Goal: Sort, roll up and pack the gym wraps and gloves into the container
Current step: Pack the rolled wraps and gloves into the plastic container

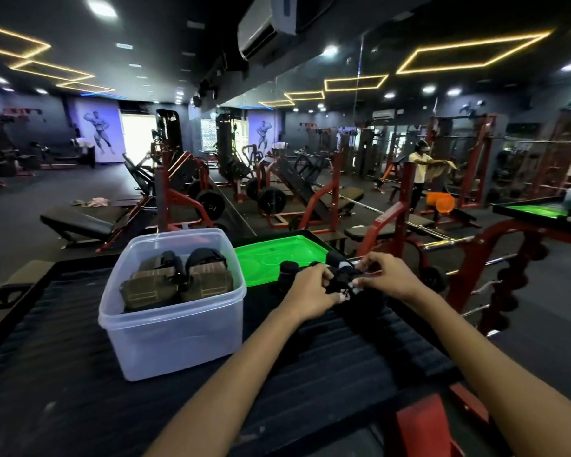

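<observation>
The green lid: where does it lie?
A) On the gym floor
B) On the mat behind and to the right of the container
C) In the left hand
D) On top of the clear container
B: the green lid lies flat on the black mat, beside the open-topped clear container.

A dark gym floor [30,206] is filled with red-framed weight machines [178,192]. The black ceiling is lit by yellow strip outlines [468,54] and round spotlights. A bodybuilder poster [99,133] is mounted on the far wall.
</observation>
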`<action>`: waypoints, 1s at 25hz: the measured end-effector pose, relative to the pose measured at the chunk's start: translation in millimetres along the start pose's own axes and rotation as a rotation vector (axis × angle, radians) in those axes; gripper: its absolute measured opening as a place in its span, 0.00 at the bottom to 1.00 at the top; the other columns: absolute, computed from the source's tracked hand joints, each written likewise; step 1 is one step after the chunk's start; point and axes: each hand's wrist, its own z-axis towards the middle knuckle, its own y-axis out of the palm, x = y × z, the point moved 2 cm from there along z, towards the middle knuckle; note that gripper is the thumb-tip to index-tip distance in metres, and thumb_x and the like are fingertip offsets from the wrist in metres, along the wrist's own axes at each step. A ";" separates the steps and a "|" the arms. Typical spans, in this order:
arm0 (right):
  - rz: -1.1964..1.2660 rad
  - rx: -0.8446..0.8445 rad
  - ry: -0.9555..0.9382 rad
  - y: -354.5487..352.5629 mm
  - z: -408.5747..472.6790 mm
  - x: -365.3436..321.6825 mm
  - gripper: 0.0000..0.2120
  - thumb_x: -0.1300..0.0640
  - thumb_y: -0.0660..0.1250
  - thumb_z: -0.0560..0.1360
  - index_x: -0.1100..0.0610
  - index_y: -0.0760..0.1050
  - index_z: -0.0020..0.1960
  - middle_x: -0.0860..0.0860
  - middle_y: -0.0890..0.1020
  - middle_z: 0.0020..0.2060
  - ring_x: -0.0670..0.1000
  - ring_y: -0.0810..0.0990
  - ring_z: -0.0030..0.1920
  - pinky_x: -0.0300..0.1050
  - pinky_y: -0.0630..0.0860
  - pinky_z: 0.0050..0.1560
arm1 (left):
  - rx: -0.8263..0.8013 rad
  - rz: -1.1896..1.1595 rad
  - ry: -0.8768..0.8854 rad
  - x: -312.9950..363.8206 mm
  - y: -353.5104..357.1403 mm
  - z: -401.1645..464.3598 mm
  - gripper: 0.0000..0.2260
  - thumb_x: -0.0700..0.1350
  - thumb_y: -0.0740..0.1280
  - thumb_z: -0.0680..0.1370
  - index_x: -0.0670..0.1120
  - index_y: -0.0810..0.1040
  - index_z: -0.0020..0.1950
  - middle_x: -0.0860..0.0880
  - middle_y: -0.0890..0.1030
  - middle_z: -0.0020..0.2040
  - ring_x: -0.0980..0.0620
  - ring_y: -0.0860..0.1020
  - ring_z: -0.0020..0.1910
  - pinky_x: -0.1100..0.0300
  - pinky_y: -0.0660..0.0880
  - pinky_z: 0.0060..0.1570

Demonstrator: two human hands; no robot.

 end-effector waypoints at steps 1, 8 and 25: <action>-0.007 0.012 0.006 1.1 0.5 9.8 0.13 0.56 0.78 0.68 0.59 0.79 0.50 0.53 0.82 0.47 0.51 0.80 0.49 0.42 0.74 0.50 | 0.028 -0.024 -0.056 -5.4 11.5 3.6 0.18 0.44 0.75 0.71 0.39 0.76 0.58 0.45 0.78 0.51 0.53 0.74 0.46 0.64 0.71 0.45; -0.073 -0.042 0.186 8.9 17.3 56.6 0.23 0.48 0.72 0.73 0.61 0.73 0.62 0.57 0.79 0.50 0.58 0.78 0.56 0.43 0.69 0.50 | 0.076 -0.315 -0.431 -43.6 77.3 43.0 0.22 0.58 0.67 0.73 0.38 0.78 0.50 0.36 0.82 0.51 0.39 0.80 0.53 0.51 0.78 0.54; -0.322 -0.348 0.068 10.1 40.2 39.7 0.25 0.47 0.76 0.68 0.54 0.68 0.57 0.52 0.78 0.53 0.53 0.78 0.53 0.43 0.73 0.48 | 0.059 -0.166 -0.396 -1.4 46.4 28.3 0.22 0.49 0.78 0.66 0.43 0.78 0.56 0.47 0.80 0.55 0.51 0.78 0.54 0.62 0.73 0.47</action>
